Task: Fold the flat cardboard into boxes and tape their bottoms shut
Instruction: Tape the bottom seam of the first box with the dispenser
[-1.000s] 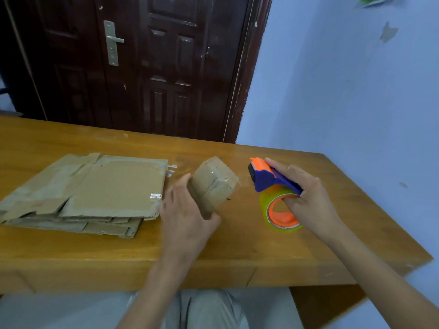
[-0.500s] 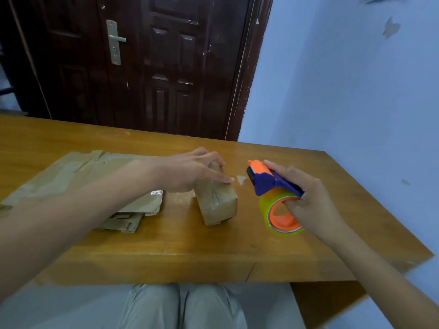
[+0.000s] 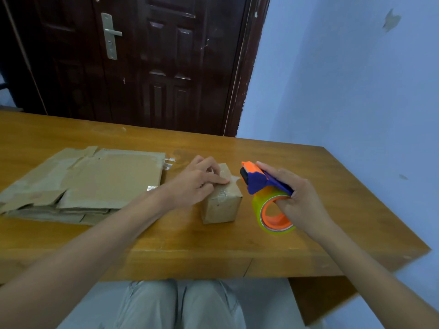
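Observation:
A small folded cardboard box stands on the wooden table, clear tape across its top. My left hand rests on the box's top, its fingers pressing the tape down near the right edge. Just right of the box, my right hand grips a tape dispenser with an orange and blue head and a yellow-green roll, held slightly above the table. A short strip of clear tape runs from the box's top toward the dispenser head. A stack of flat cardboard lies to the left.
A dark wooden door stands behind the table, and a pale blue wall closes off the right. The table's right edge and front edge are near my arms. My knees show below the front edge.
One second ago my left hand held the box tilted from the near side. It has since set the box down and moved on top of it. The dispenser has barely moved.

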